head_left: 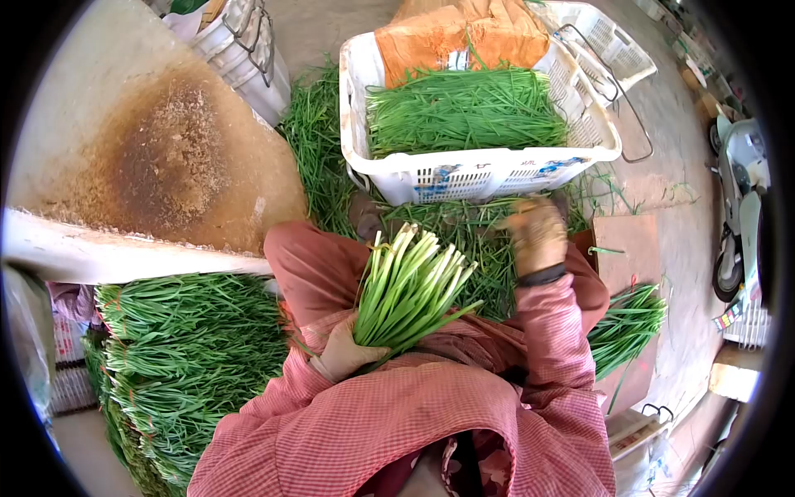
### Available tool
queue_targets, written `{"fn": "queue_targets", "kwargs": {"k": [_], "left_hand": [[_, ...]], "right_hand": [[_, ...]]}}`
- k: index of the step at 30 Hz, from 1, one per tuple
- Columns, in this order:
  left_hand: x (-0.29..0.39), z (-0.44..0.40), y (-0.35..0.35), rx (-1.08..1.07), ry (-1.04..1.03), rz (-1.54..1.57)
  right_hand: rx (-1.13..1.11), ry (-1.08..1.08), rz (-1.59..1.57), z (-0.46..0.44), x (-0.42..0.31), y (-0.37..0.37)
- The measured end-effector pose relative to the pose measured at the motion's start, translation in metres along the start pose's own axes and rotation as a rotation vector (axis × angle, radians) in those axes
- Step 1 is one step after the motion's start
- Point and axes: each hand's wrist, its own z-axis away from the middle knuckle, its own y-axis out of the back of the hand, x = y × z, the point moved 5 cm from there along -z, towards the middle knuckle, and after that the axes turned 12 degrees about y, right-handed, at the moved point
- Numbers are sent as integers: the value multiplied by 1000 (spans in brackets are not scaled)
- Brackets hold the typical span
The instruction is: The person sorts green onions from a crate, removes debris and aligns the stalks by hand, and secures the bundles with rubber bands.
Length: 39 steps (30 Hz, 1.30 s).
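A bunch of garlic chives (410, 286) rests over my lap, its pale cut ends pointing up and away from me. My left hand (348, 346), in a light glove, is closed around the leafy lower part of it. Off to the right of the bunch, my right hand (537, 236) is raised above my knee in a soiled glove. Motion blurs its fingers, so whether they hold anything does not show. Ahead of me, a white plastic basket (497, 166) holds a layer of chives (468, 112) beside an orange-brown sheet (460, 37).
Tied chive bundles (195, 364) are stacked at my left, below a stained board (166, 157). Loose chives (319, 149) litter the floor around the basket. Another bundle (629, 327) lies on a brown board (625, 248) at right. A scooter (741, 199) stands farther right.
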Motion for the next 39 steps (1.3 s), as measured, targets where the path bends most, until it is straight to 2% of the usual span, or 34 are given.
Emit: {"fn": "queue_targets", "kwargs": {"k": [1, 3, 5, 8, 10, 11, 12, 13, 15, 16, 17, 19, 20, 21, 22, 25, 27, 28, 29, 31, 34, 35, 37, 38, 39], "left_hand": [[2, 0, -3, 1, -6, 7], [8, 3, -7, 39, -11, 20], [3, 1, -7, 73, -8, -44], [4, -1, -9, 120, -11, -142], [4, 3, -6, 144, -3, -178], [4, 2, -6, 60, 21, -94], [5, 1, -7, -26, 44, -8], [6, 0, -3, -24, 48, -4], [7, -2, 2, -241, 120, 169], [4, -6, 9, -417, 121, 98], [2, -5, 16, -421, 122, 94], [-1, -6, 23, -457, 235, 458], [2, -4, 21, -430, 257, 427], [-1, -6, 21, -438, 268, 425], [-8, -10, 24, -379, 331, 452], [0, -10, 17, -322, 394, 436], [8, -7, 16, -371, 346, 367], [3, -7, 20, -399, 348, 401], [4, -5, 21, -393, 345, 403], [6, -2, 19, -373, 227, 383], [7, -2, 13, -426, 208, 353], [10, -2, 10, -456, 176, 314], [8, -2, 5, -454, 192, 319], [7, -3, 6, -415, 163, 222], [6, -4, 8, -375, 136, 125]], "right_hand": [[-20, 499, 866, -7, -25, 13], [-63, 582, 810, -14, -65, 8], [-40, 425, -121, -2, -92, -31], [-492, 585, 515, 8, -130, -84], [-679, 511, 617, 20, -99, -116], [-868, 436, 524, 20, -90, -123], [-669, 154, -7, 11, -65, -119], [-435, -134, -520, 2, -34, -112], [165, -464, -688, -24, -17, -69], [-209, -177, 112, -33, -5, -43], [-561, 142, 911, -34, 16, -27], [-445, 110, 489, -2, 42, -1], [-323, 0, -200, 12, 65, -3], [-253, -46, -568, 17, 71, -4], [-238, -53, -561, 19, 63, -10], [-559, -206, -306, 19, 9, -76], [-781, 62, -192, 41, -27, -97], [-499, 95, -473, 30, -38, -89], [-212, -17, -604, 23, -22, -70], [-116, -22, -133, 22, -23, -28], [-306, 322, 88, 51, -83, -42], [-484, 262, 45, 65, -82, -58], [-601, 64, -2, 82, -60, -82], [-600, 70, -7, 84, -56, -85], [-499, 18, -257, 83, -55, -85]]}}
